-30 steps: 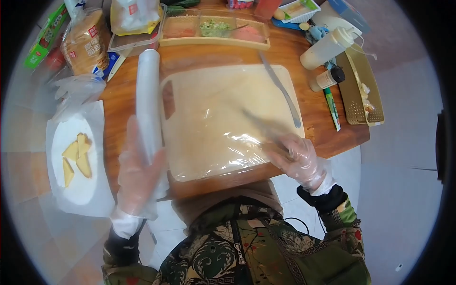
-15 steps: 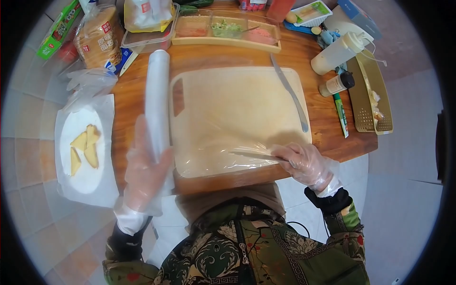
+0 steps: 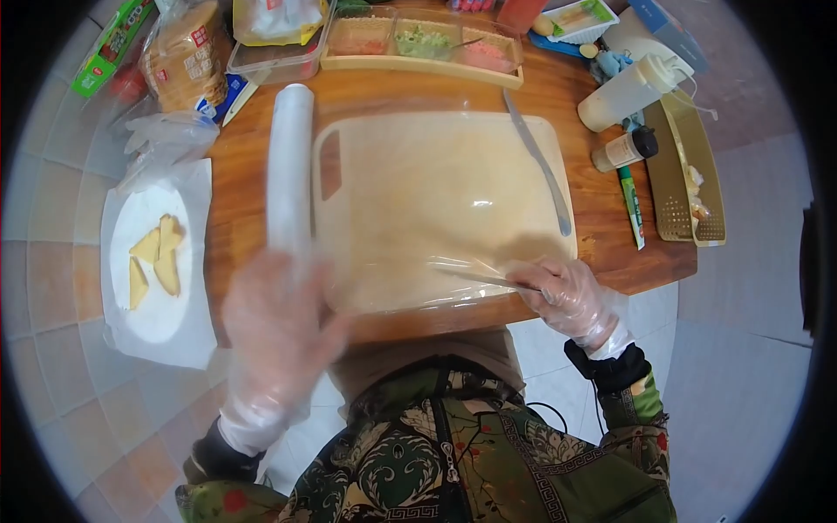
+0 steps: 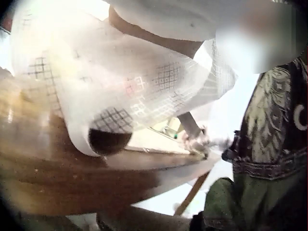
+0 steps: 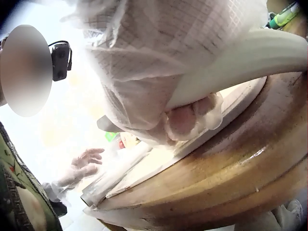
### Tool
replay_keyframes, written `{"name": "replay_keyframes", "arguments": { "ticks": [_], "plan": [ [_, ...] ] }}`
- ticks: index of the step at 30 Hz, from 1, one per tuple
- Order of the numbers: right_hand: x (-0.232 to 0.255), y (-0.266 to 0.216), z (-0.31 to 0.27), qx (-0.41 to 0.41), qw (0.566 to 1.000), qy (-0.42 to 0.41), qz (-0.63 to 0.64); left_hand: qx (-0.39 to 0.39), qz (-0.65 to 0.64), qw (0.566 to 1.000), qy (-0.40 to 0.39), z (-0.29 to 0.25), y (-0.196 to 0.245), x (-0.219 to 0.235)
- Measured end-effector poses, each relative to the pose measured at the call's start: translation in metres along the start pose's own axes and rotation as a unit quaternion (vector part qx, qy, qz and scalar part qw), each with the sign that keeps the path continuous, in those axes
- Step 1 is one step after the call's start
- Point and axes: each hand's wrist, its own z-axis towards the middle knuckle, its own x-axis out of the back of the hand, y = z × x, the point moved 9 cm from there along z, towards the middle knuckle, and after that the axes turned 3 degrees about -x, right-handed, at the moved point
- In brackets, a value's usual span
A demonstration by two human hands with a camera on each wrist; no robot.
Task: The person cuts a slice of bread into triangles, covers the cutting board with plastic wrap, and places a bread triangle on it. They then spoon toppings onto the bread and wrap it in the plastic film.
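Note:
My gloved left hand [image 3: 283, 322], blurred, has its fingers extended at the near end of a white plastic-film roll [image 3: 290, 166]. The right wrist view shows this hand [image 5: 86, 166] with fingers spread, beside the roll [image 5: 115, 178]. Clear film stretches over the pale cutting board [image 3: 436, 183], wrinkled and shiny along its near edge. My gloved right hand [image 3: 567, 296] grips a knife [image 3: 488, 279] at the board's near right corner, its blade pointing left over the film. Inside the fist the handle is mostly hidden. A second knife [image 3: 540, 166] lies along the board's right side.
Yellow triangular pieces [image 3: 157, 253] lie on a white oval plate [image 3: 157, 327] at left. Bagged bread [image 3: 185, 65] and a partitioned food tray [image 3: 423, 68] stand behind. To the right are a squeeze bottle [image 3: 623, 96], a seasoning jar [image 3: 623, 150] and a tan basket [image 3: 676, 161].
My left hand has shifted toward me and slightly right, off the roll's side to its near end. My right hand, still gripping the knife, first drew nearer the board's front edge, then stayed about there.

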Motion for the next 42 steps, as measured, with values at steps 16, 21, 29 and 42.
{"name": "replay_keyframes", "arguments": {
  "ticks": [16,21,29,42],
  "plan": [
    [0.012,0.003,-0.008,-0.012,1.000,-0.007,0.016,-0.147,0.079,0.970,-0.178,0.003,0.043,-0.051],
    [-0.001,0.001,-0.008,0.048,0.997,-0.037,-0.044,-0.127,0.064,0.973,-0.180,0.005,0.040,-0.050],
    [0.006,-0.003,-0.003,0.064,0.996,-0.051,-0.047,-0.143,0.046,0.967,-0.206,-0.004,0.040,-0.050],
    [-0.004,-0.024,-0.002,0.130,0.987,-0.080,-0.059,-0.139,0.014,0.972,-0.188,-0.002,0.040,-0.044]
  ]
}}
